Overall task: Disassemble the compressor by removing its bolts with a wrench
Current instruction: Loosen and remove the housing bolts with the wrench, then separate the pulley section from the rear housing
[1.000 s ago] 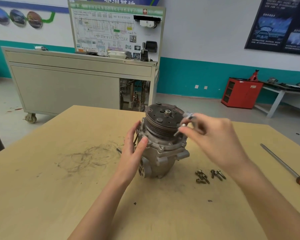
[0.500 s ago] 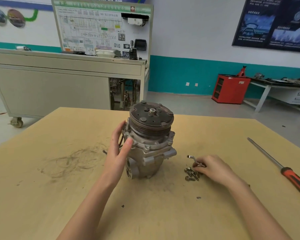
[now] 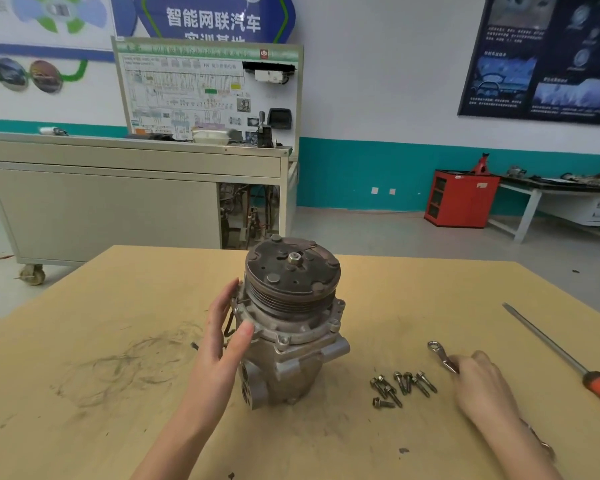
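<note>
Left hand, fingers straight, steadies the grey metal compressor; right hand, gripping the small silver wrench, has dropped beside loose steel bolts, another likely freed.

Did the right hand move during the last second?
Yes. The right hand left the compressor top and came down right of the loose bolts, holding the wrench.

At eleven o'clock, the blue hexagonal wall sign reads 智能网联汽车 in white; its second line is half hidden. Below it, the white green-framed wiring-diagram board shows "HV". At one o'clock, the print on the dark wall poster is too small to read.
</note>
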Tool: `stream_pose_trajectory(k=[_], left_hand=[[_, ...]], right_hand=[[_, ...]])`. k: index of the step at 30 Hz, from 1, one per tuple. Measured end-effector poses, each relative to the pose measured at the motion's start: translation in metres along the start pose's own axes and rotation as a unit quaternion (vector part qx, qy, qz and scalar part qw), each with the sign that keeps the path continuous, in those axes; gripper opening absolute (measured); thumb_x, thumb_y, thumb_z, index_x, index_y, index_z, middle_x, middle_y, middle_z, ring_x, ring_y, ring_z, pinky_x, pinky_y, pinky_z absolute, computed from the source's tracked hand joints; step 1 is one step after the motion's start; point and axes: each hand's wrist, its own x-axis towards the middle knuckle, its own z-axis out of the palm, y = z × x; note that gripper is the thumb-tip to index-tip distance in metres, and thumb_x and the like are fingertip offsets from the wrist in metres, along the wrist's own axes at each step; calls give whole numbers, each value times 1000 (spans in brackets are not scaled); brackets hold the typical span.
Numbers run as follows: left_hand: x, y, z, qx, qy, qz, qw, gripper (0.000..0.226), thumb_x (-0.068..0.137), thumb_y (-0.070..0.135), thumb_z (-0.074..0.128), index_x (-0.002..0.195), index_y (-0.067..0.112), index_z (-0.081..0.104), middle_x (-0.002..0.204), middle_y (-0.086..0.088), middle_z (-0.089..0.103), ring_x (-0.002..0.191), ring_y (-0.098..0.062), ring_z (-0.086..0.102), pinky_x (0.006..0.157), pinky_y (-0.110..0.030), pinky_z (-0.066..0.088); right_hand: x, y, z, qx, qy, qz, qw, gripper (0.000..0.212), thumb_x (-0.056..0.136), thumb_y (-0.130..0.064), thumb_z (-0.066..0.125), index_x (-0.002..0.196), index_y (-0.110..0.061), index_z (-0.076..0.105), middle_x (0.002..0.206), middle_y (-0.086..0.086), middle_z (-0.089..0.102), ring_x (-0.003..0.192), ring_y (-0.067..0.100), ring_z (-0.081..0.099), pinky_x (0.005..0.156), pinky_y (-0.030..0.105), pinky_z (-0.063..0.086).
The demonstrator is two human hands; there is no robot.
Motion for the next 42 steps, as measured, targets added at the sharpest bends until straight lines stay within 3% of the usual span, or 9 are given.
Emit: stream_pose_trajectory(k=[6, 9, 11, 14, 19, 22, 30, 38, 42], left_hand=[[4, 2, -3, 41, 13, -5, 999, 58, 68, 71, 53, 124, 62, 42, 128, 45, 45, 120, 22, 39, 93, -23, 40], [13, 13, -4, 74, 11, -22, 997, 68, 61, 76, 56, 125, 62, 39, 137, 38, 40, 118, 27, 34, 105, -32, 34], [23, 26, -2, 122, -18, -18, 992, 88, 54, 79, 58, 134, 58, 28, 143, 33, 29, 121, 22, 32, 106, -30, 29], [40, 46, -3, 199, -79, -23, 976, 120, 49, 77, 64, 150, 42, 10, 136, 33, 26, 142, -6, 22, 118, -41, 20], [47, 50, 2, 203, -145, -27, 968, 106, 51, 65, 73, 144, 39, 29, 135, 21, 51, 131, 0, 44, 113, -36, 36], [45, 47, 6, 166, -127, -18, 978, 74, 52, 61, 77, 116, 51, 42, 115, 29, 57, 107, 15, 54, 86, -7, 45], [44, 41, 12, 131, -49, 9, 990, 73, 48, 56, 80, 115, 41, 56, 117, 12, 66, 119, -18, 55, 106, -48, 41], [49, 51, 8, 96, -41, 7, 995, 79, 41, 54, 82, 115, 39, 57, 119, 6, 66, 120, -21, 55, 101, -46, 47], [52, 62, 7, 52, -37, 34, 997, 83, 41, 52, 83, 118, 33, 58, 109, 13, 70, 104, -3, 64, 88, -23, 54]], right_hand=[[-9, -11, -10, -4, 52, -16, 999, 41, 100, -35, 39, 140, -27, 41, 124, 3, 47, 117, 21, 44, 89, 32, 40], [-21, -36, -41, 327, 174, -115, 922, 55, 90, -38, 56, 139, -19, 44, 125, 4, 49, 118, 20, 43, 98, 40, 39], [-33, -68, -70, 487, 124, -217, 837, 70, 78, -55, 58, 139, -30, 36, 131, -8, 46, 122, 9, 41, 103, 35, 35], [-46, -121, -93, 483, -72, -321, 811, 101, 62, -75, 62, 144, -39, 15, 148, -19, 27, 134, -1, 24, 106, 21, 20], [-47, -157, -81, 540, -135, -349, 754, 82, 74, -26, 79, 133, -38, 24, 123, -27, 43, 126, 3, 42, 95, 6, 37], [-46, -159, -71, 564, -100, -342, 745, 77, 67, -36, 81, 124, -49, 32, 122, -28, 47, 120, -7, 45, 93, 7, 40], [-42, -163, -68, 594, -66, -320, 735, 75, 56, -33, 87, 118, -48, 47, 115, -26, 61, 113, -3, 54, 89, 11, 46], [-46, -167, -88, 570, -44, -323, 754, 71, 48, -48, 83, 110, -58, 48, 112, -33, 59, 108, -11, 54, 81, 7, 46], [-46, -168, -108, 560, -30, -344, 753, 73, 47, -50, 81, 111, -56, 45, 108, -38, 58, 105, -17, 51, 79, 3, 45]])
